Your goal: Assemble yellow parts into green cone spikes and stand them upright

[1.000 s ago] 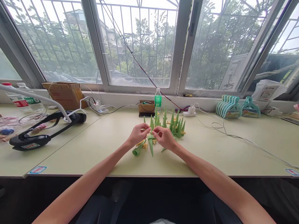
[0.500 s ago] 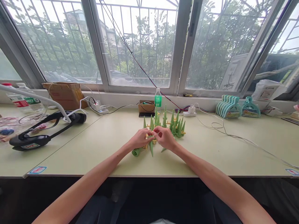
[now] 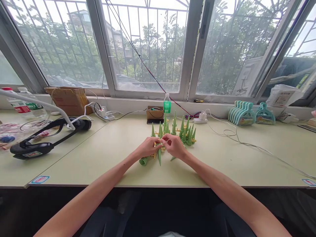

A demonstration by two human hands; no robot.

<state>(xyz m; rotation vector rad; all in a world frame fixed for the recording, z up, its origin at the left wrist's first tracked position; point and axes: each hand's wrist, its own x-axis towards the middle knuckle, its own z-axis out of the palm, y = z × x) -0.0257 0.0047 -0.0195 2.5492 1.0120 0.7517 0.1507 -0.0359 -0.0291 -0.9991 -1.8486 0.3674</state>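
Observation:
My left hand and my right hand meet above the desk, fingertips pinched close together. Between them is a green plant watering spike, its pointed end hanging down toward me. The fingers hide its upper part, where a small pale piece shows at the fingertips. Several more green spikes with yellow valves stand tip-up just behind and to the right of my hands. By my left wrist a green spike lies on its side with its round open end facing me.
A green-labelled bottle and a small cardboard box stand behind the spikes. Light-blue hangers are at the back right, a white cable running before them. A black headset lies on the left.
The tip of the held spike has swung slightly to the left. Both hands stay in almost the same place and keep their pinch.

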